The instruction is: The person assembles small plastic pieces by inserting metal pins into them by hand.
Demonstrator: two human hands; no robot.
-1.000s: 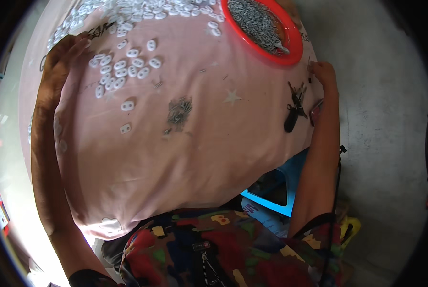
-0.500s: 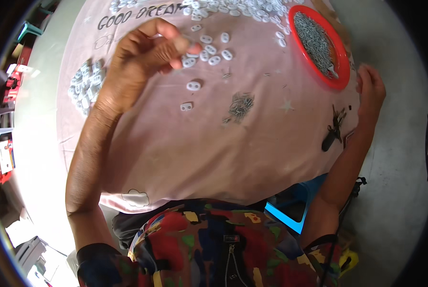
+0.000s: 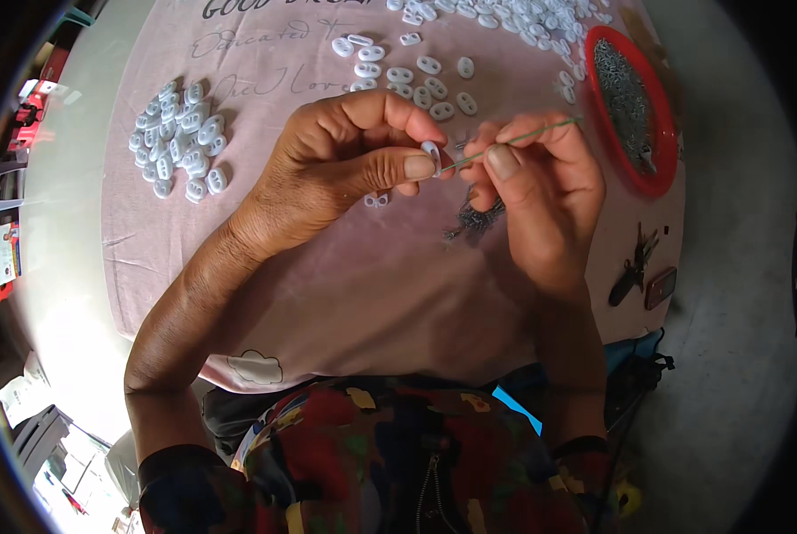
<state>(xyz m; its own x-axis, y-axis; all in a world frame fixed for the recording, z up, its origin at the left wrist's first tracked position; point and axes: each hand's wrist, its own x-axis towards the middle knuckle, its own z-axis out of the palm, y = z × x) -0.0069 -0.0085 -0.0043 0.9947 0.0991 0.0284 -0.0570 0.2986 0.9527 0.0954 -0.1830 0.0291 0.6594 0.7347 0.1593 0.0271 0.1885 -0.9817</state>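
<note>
Between the thumb and fingers of my left hand is a small white oval plastic piece, turned nearly edge-on. My right hand pinches a thin green rod. The rod's left end reaches the white piece; whether it enters a hole I cannot tell. Behind and below the fingers lies a heap of small metal pins, partly covered by my right hand. Several loose white two-holed pieces lie just beyond my hands, and another white piece shows below my left fingers.
A pile of white pieces sits at left, a larger spread at the far edge. At right stands a red tray of small metal parts. Near the table's right edge lie a dark bunch of keys and a reddish rectangular object.
My right hand has come in from beyond the table's right edge and now holds the green rod against the white piece. My left hand has moved right and nearer to me.
</note>
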